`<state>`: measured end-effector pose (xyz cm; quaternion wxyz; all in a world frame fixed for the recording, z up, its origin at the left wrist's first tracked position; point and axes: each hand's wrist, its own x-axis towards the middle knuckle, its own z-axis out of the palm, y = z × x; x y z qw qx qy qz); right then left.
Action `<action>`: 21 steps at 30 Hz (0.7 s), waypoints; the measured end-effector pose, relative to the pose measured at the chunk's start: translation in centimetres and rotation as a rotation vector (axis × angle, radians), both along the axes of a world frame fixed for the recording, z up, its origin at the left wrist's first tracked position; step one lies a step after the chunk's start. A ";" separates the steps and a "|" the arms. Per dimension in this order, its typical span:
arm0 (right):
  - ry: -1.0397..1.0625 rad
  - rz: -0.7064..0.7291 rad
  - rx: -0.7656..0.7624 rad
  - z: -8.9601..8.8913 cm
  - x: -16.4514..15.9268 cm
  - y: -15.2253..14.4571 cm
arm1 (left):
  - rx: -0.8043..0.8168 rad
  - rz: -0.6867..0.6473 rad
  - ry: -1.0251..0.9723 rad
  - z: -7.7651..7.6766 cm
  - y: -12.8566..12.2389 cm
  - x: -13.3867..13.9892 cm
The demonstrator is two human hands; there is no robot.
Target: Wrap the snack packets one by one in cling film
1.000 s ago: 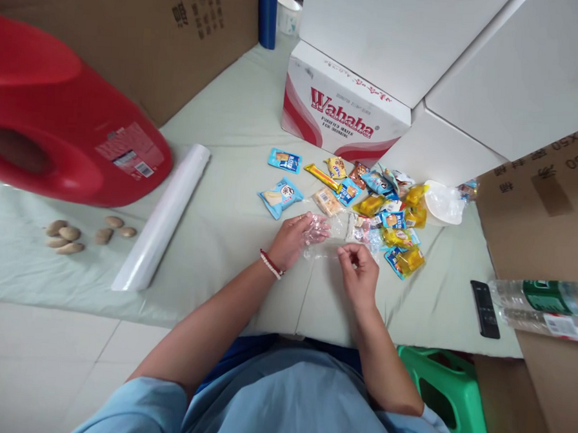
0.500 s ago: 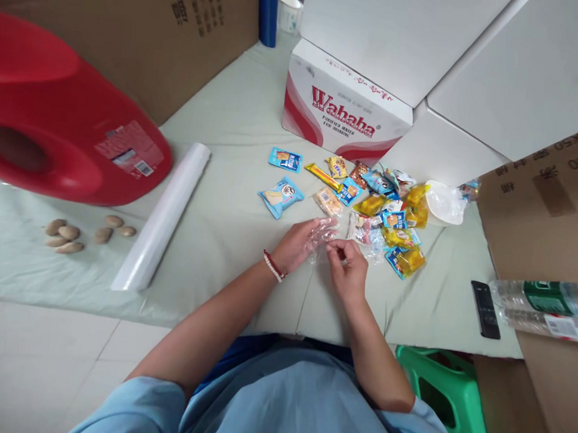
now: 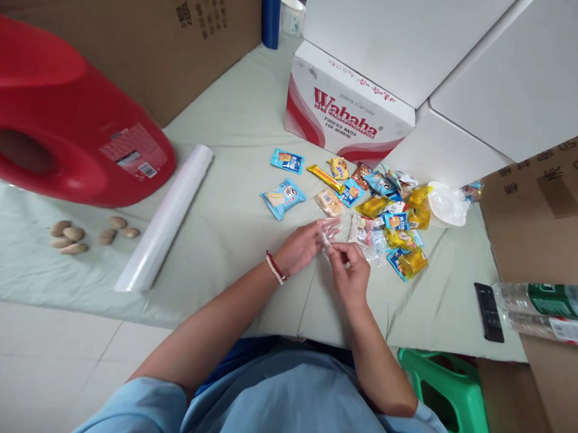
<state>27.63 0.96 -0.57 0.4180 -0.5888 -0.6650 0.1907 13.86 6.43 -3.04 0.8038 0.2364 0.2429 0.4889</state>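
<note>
Holding clear film (image 3: 327, 233): left hand (image 3: 301, 248) is loosely gripping one side, right hand (image 3: 349, 266) is pinching the edge, apparently keeping it controlled near snack packets (image 3: 283, 198).

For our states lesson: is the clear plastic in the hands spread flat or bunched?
Bunched: clear plastic lies creased between left hand and right hand.

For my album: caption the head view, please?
Right hand pinching clear plastic by the left hand, near colourful snack packets.
</note>
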 end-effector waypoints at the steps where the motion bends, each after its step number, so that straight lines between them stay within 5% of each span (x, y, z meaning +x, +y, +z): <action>1: 0.057 -0.031 -0.008 0.1 0.4 -0.2 | -0.008 0.014 0.011 -0.1 0.1 0.0; 7: 0.115 -0.170 0.040 0.1 2.7 -2.5 | -0.088 0.007 0.021 0.0 0.5 -0.5; 16: -0.228 0.021 0.161 0.3 0.1 -0.9 | -0.003 -0.005 0.037 0.2 -0.1 0.0; 21: -0.237 0.004 0.138 0.0 0.1 -0.1 | -0.023 0.140 0.209 0.1 0.3 -0.5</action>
